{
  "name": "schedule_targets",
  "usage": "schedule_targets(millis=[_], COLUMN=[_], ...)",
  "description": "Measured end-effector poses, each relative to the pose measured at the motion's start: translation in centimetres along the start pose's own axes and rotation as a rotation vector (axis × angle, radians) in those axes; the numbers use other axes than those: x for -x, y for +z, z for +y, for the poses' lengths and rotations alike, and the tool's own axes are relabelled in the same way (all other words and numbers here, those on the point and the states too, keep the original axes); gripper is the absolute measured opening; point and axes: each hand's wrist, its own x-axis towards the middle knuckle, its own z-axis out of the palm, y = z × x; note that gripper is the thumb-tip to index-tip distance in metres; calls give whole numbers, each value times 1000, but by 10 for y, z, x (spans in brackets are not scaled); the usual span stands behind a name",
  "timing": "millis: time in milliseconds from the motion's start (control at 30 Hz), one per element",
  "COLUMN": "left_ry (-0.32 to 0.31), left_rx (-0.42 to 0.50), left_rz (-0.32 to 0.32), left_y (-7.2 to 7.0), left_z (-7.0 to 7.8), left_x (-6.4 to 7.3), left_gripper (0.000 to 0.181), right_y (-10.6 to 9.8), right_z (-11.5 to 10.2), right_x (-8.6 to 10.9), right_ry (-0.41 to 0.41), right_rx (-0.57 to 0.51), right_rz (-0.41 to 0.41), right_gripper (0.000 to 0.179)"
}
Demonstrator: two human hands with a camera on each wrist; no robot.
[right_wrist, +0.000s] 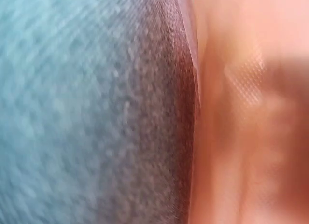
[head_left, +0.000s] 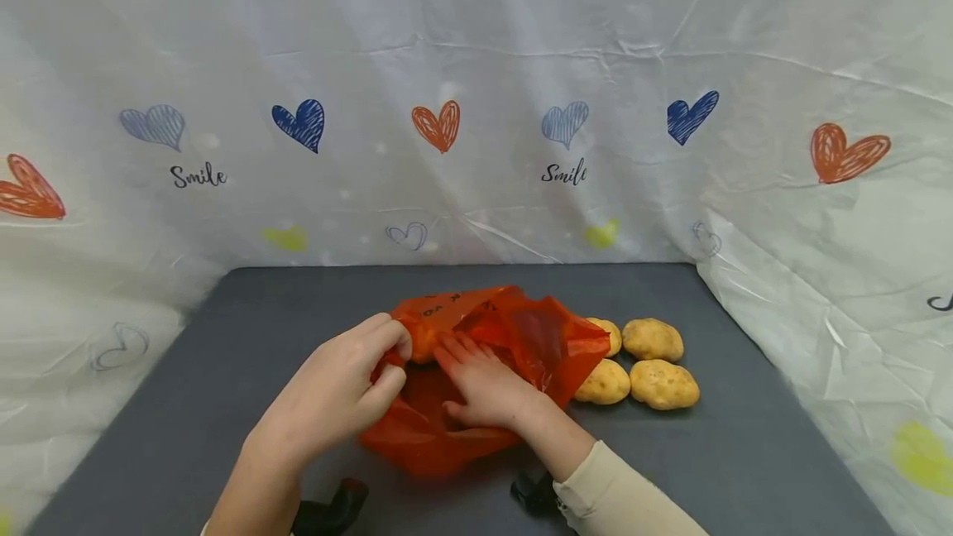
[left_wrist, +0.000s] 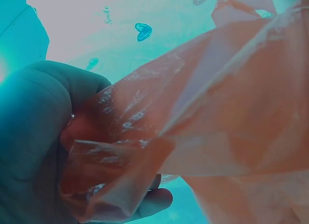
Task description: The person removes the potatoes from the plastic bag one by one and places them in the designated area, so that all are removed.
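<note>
A thin red-orange plastic bag (head_left: 551, 346) lies crumpled at mid-table with its mouth toward me. My left hand (head_left: 346, 375) grips the bag's left edge, fingers curled round the gathered plastic; the left wrist view shows the bunched film (left_wrist: 111, 171) in that hand. My right hand (head_left: 480, 383) reaches into the bag's mouth with its fingers extended. Its fingertips are right at a rounded orange-tinted lump (head_left: 423, 343) inside the bag. In the right wrist view, orange plastic (right_wrist: 251, 137) fills the right side, and the hand itself is out of sight.
Several potatoes (head_left: 665, 385) sit together on the dark grey table (head_left: 246, 337) to the bag's right, two partly covered by it. Black devices (head_left: 335, 507) show beneath my wrists. A white sheet printed with hearts (head_left: 476, 172) hangs behind and beside the table.
</note>
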Motion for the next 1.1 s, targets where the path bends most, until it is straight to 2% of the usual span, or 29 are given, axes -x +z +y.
schedule_targets(millis=[133,233,367,567,733,900,1100], left_ry=[-3,-9,-9,-8,-11,-27,-40], left_rx=[-22,-30,-24,-17,-15,-41,-81], left_rz=[-12,-17,-22,-22,-17,-2,19], left_y=[0,0,1,2,2,2,1], left_z=[0,-1,-1,-1,-1,-2,-6], left_x=[-2,-3,-3,-4,-4,-3,-2], left_gripper=[21,20,20,19,19,19,18], right_y=[3,4,5,7,6,-10,-47], right_z=[4,4,3,2,-1,-1,2], right_x=[0,-1,-2,-4,-4,2,19], right_ry=[2,45,91,70,81,71,12], right_rx=[14,17,-22,-40,-76,-135,-228], right_rz=[92,136,133,161,104,54,42], right_gripper=[75,70,63,64,65,65,61])
